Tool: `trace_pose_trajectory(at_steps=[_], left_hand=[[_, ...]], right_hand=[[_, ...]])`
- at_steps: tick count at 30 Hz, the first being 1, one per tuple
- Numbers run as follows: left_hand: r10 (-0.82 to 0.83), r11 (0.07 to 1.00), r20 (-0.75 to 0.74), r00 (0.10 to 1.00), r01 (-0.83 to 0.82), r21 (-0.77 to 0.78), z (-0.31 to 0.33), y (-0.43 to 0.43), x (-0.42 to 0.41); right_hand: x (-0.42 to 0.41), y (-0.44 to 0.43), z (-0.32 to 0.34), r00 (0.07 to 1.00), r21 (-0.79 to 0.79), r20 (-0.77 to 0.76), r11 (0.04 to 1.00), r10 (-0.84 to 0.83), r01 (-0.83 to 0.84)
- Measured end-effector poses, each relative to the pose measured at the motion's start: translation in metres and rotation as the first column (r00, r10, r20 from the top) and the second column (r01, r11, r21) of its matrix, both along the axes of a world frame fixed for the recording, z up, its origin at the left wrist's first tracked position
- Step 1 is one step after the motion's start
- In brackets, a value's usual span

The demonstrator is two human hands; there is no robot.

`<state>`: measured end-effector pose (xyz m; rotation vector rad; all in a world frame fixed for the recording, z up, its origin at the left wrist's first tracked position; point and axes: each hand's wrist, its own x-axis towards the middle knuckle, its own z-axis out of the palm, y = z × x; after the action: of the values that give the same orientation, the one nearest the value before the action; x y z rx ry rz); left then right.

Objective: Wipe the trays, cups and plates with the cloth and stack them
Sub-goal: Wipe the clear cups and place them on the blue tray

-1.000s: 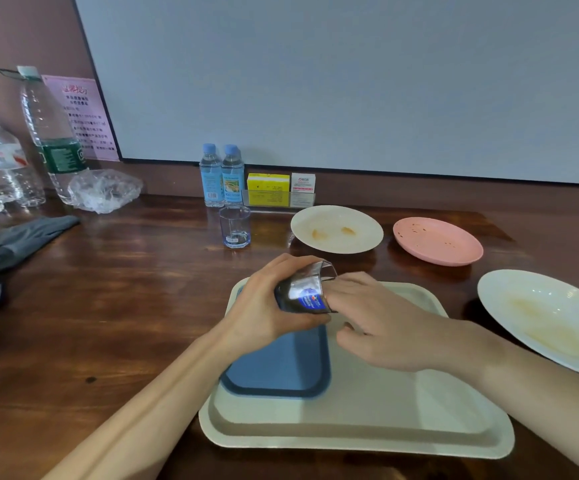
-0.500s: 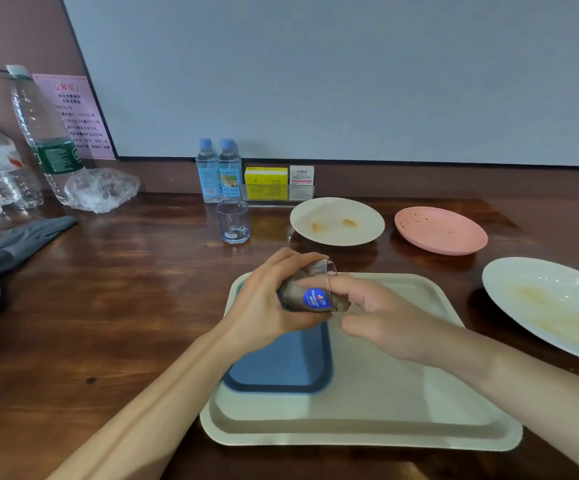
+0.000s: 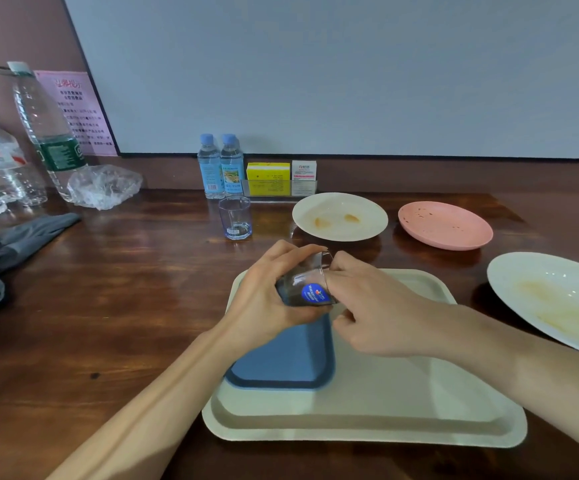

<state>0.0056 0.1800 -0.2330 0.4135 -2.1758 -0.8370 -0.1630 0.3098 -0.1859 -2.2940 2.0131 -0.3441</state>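
We hold the clear glass cup with the blue sticker (image 3: 307,285) tipped on its side above the small blue tray (image 3: 291,358), mouth toward our right hand (image 3: 378,317); our left hand (image 3: 264,306) wraps its fingers round the body, likely steadying it for wiping; the right fingers curl at the rim, but whether they pinch anything we cannot tell; the grey cloth (image 3: 14,237) lies well apart, far left on the wooden bench (image 3: 125,289). The blue tray rests inside the large cream tray (image 3: 402,403), whose raised lip bounds it; open bench lies leftward; a second clear cup (image 3: 235,218) stands beyond, and a smeared white plate (image 3: 523,271) lies near our right forearm.
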Motion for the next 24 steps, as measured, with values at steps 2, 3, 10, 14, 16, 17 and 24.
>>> trace_pose_trajectory(at_steps=[2,3,10,14,16,17,24], left_hand=[[-0.006,0.999,0.038,0.999,0.007,-0.043,0.000,0.000,0.000],[0.001,0.998,0.056,0.998,0.003,-0.069,0.001,0.000,0.000],[0.031,0.999,0.080,0.996,-0.028,-0.033,0.001,-0.004,-0.001],[0.031,0.999,0.036,0.999,-0.033,0.038,-0.002,-0.007,0.000],[0.033,0.998,0.021,0.999,-0.034,0.058,-0.003,-0.008,0.001],[0.032,0.998,0.021,0.999,-0.033,0.057,-0.003,-0.008,0.002],[0.017,0.999,0.084,0.996,-0.013,-0.049,0.000,-0.005,0.001]], right_hand=[[0.002,-0.003,-0.003,0.985,0.068,0.174,0.998,0.002,-0.014],[0.004,-0.004,-0.004,0.950,0.097,0.312,0.995,-0.009,-0.023],[0.009,-0.006,-0.011,0.718,0.120,0.687,0.992,-0.109,0.036],[0.010,-0.008,-0.003,0.865,0.176,0.487,0.984,-0.119,0.036],[0.007,-0.010,-0.004,0.972,0.154,0.218,0.987,-0.087,0.054],[0.006,-0.010,-0.004,0.993,0.132,0.106,0.990,-0.060,0.046],[0.003,0.000,0.001,0.993,0.132,0.113,0.991,-0.027,0.012]])
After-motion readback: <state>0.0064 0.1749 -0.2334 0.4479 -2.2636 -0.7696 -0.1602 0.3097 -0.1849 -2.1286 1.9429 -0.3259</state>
